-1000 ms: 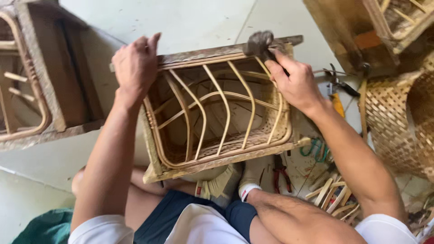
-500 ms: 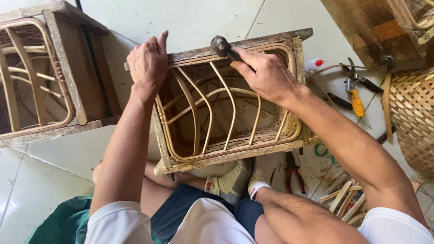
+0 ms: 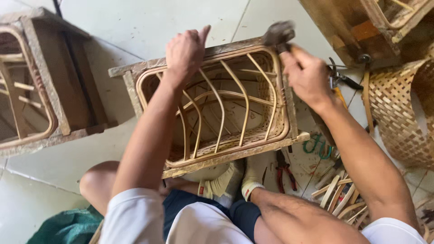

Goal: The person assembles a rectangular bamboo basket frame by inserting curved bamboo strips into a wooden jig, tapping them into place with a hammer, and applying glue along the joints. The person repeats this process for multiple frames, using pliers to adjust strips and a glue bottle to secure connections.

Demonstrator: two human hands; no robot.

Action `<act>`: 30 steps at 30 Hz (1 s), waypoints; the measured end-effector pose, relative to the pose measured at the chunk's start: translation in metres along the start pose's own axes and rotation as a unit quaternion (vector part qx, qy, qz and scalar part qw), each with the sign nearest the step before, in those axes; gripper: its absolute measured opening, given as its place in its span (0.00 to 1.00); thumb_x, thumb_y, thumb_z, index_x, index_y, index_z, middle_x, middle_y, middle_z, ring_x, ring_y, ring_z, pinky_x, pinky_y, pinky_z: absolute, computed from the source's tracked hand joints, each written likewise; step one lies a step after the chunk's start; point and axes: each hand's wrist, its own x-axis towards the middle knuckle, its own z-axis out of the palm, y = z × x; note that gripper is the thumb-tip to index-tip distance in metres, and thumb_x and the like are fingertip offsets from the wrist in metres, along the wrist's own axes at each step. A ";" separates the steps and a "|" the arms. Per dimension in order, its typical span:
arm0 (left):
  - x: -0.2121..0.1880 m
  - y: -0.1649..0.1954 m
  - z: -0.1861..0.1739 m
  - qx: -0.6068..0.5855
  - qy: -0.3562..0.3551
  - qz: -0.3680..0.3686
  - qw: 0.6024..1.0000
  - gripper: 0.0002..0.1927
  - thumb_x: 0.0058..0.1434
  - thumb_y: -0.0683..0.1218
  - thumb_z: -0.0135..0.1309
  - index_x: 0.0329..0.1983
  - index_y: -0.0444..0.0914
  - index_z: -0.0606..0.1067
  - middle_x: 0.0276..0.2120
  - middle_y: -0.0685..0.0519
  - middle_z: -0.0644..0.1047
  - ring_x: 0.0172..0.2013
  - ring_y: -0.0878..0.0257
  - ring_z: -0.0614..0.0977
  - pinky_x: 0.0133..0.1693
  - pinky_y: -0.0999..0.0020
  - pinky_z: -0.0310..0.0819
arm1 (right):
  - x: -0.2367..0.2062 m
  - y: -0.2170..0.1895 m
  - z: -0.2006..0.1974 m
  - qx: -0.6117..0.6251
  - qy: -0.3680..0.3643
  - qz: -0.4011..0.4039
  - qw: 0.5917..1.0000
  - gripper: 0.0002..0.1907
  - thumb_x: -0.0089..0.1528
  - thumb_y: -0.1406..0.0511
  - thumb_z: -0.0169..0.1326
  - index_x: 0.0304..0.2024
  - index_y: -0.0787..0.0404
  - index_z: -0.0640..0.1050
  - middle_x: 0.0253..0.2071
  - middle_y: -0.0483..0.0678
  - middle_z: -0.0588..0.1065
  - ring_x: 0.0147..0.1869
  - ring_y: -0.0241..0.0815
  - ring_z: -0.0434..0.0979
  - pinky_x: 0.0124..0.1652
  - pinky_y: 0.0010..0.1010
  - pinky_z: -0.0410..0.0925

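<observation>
A wooden frame with bent rattan ribs and a woven bamboo bottom stands on the floor between my legs. My left hand presses on its far top edge, fingers curled over the wood. My right hand is shut on a hammer, whose dark metal head hangs blurred just above the frame's far right corner. My socked feet brace the near edge of the frame.
A second wooden frame with rattan ribs lies at the left. A woven bamboo basket stands at the right, with pliers, green-handled scissors and cut rattan strips on the floor. A wooden crate sits at the top right.
My right hand has carried the hammer from the middle of the frame's far edge to its far right corner. The left hand has stayed on the far edge.
</observation>
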 end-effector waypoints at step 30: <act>-0.005 -0.001 -0.002 0.072 0.038 0.003 0.997 0.35 0.80 0.64 0.39 0.19 0.42 0.72 0.12 0.58 0.65 0.13 0.64 0.60 0.19 0.59 0.60 | -0.065 0.040 -0.019 0.025 0.007 -0.005 1.000 0.17 0.75 0.61 0.47 0.52 0.69 0.78 0.28 0.52 0.77 0.23 0.41 0.75 0.22 0.32 0.67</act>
